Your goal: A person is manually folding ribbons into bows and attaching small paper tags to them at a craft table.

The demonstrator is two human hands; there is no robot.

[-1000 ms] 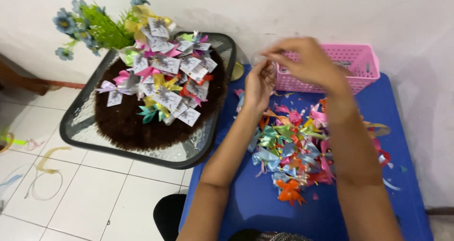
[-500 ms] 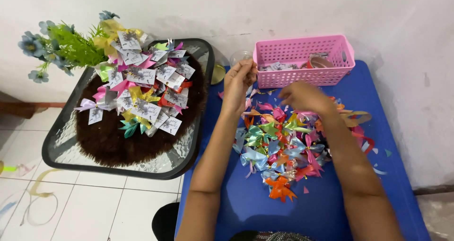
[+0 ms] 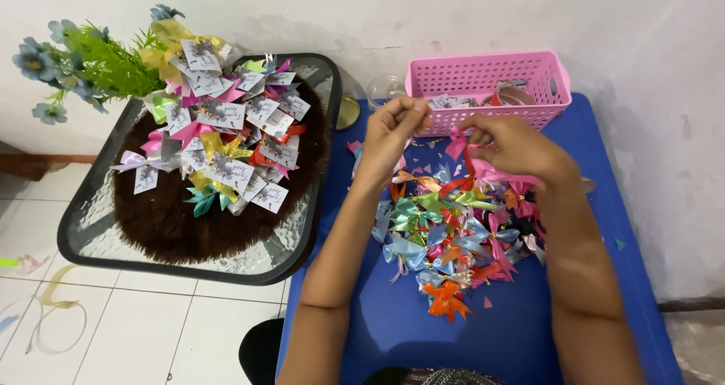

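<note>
At far left, a spray of blue artificial flowers (image 3: 45, 68) with green leaves leans over a dark glass-topped table (image 3: 98, 226), which carries a round brown fuzzy mat (image 3: 174, 226). Heaped on the mat's far half are ribbon bows with small paper tags (image 3: 219, 139) in pink, yellow, green and lilac. A loose pale ribbon strip (image 3: 45, 309) lies on the white tiled floor, near left. To the right stands the blue worktop (image 3: 393, 332). The left hand (image 3: 393, 132) is raised above it, thumb and fingertips pinched narrowly together; what they grip is too small to tell. Below and between the hands lies a pile of multicoloured ribbon bows (image 3: 453, 241). The right hand (image 3: 517, 147), fingers curled, pinches a pink ribbon bow (image 3: 458, 143) just above the pile. Along the worktop's far edge sits a pink perforated basket (image 3: 487, 79), with a clear cup (image 3: 384, 90) just left of it.
</note>
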